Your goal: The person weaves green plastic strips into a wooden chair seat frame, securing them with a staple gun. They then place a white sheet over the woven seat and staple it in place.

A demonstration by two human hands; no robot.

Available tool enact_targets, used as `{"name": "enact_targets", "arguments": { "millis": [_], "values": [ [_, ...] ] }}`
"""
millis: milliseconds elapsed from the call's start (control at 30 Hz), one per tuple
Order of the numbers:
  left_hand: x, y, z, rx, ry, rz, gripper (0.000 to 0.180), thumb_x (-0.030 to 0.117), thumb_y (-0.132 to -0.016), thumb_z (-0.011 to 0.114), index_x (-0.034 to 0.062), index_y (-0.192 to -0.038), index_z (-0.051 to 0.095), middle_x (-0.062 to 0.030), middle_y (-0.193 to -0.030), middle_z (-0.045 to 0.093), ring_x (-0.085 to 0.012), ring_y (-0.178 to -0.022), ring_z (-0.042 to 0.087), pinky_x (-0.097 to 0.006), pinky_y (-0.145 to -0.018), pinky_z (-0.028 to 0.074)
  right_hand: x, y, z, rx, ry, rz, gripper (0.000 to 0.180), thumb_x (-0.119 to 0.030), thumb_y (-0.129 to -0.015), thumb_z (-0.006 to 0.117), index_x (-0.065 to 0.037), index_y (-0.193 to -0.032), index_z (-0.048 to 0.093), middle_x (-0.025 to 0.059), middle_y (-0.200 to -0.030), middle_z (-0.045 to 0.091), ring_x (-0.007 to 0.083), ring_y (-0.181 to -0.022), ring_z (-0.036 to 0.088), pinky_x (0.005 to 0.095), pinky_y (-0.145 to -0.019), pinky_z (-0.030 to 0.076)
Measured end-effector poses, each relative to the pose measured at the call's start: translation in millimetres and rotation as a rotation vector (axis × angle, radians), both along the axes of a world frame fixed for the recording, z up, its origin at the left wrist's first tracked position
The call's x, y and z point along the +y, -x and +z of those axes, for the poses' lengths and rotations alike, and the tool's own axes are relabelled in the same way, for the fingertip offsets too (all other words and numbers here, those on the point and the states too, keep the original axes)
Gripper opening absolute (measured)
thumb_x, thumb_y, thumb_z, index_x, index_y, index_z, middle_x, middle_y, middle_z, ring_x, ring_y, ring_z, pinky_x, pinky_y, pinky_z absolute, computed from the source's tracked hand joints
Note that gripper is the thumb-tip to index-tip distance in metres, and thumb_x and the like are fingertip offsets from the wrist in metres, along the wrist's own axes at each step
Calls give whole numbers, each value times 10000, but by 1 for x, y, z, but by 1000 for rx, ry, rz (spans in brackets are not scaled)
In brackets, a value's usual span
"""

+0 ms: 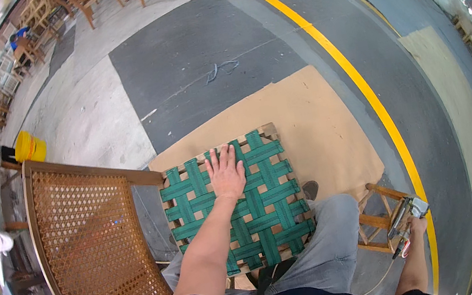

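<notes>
While the left hand [227,175], spread and gripping nothing, rests flat on the webbing [255,206] beneath it, the right hand [418,227], closed round the tool [399,221], sits farther off rightward.

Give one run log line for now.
left hand: open on green webbing; right hand: holding tool by wooden stool; cane chair back: at left
</notes>
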State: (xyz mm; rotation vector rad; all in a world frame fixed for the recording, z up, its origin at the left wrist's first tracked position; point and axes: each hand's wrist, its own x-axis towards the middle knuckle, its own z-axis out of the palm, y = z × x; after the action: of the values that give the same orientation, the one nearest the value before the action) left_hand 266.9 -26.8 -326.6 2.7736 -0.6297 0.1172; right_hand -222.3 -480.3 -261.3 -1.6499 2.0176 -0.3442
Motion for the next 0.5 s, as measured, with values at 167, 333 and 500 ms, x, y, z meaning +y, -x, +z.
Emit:
{"name": "enact_targets", "arguments": {
  "millis": [167, 333, 500],
  "values": [
    [-1, 6, -4, 6, 22, 2, 583, 362, -1016, 504, 138, -1550, 430, -33, -1637, 330, -368, -1535, 220, -558, -1257, 139, 46, -80, 49, -351, -7, 173, 515, -89, -769, 770, -48, -1254, 601, 61, -991, 673, 189, -788, 627, 354, -690, 500],
    [5, 3, -9, 11, 85, 21, 593, 364, -1006, 525, 140, -1547, 430, -35, -1639, 330, -365, -1529, 232, -562, -1254, 144, 127, -238, 110, -549, -299, 449, 465, -255, -860, 817, -93, -1244, 610, 20, -941, 648, 140, -720, 602, 313, -629, 488],
    [5, 2, -7, 34, 143, 15, 598, 374, -1000, 535, 148, -1543, 432, -32, -1637, 336, -367, -1531, 231, -567, -1254, 149, 215, -381, 95, -558, -630, 757, 406, -311, -895, 797, -55, -1156, 622, 6, -862, 620, 123, -624, 572, 302, -529, 471]
  ]
}}
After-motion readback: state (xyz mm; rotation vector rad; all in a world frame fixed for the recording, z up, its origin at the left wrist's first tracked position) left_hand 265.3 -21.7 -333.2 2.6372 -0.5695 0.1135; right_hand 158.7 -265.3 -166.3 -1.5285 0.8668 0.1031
